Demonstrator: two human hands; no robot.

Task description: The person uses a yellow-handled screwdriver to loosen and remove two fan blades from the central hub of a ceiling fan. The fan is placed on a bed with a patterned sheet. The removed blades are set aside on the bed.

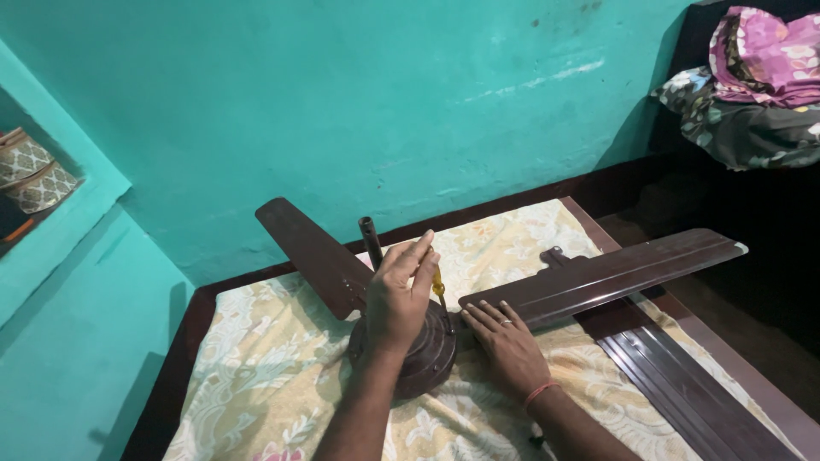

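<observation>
A dark brown ceiling fan lies on a cream floral cloth (273, 358). Its round motor (427, 363) has a short rod (371, 239) standing up from it. One blade (312, 252) points back left and another blade (615, 273) reaches right. My left hand (395, 299) is above the motor, gripping a yellow-handled screwdriver (438, 284) whose tip points down at the motor's top near the right blade's root. My right hand (506, 340) lies flat, fingers spread, pressing on the inner end of the right blade.
A loose brown blade (683, 384) lies along the right edge of the cloth. The turquoise wall (384, 102) stands close behind. A pile of patterned clothes (752, 77) sits at the upper right, and woven items (30, 171) fill a wall niche at left.
</observation>
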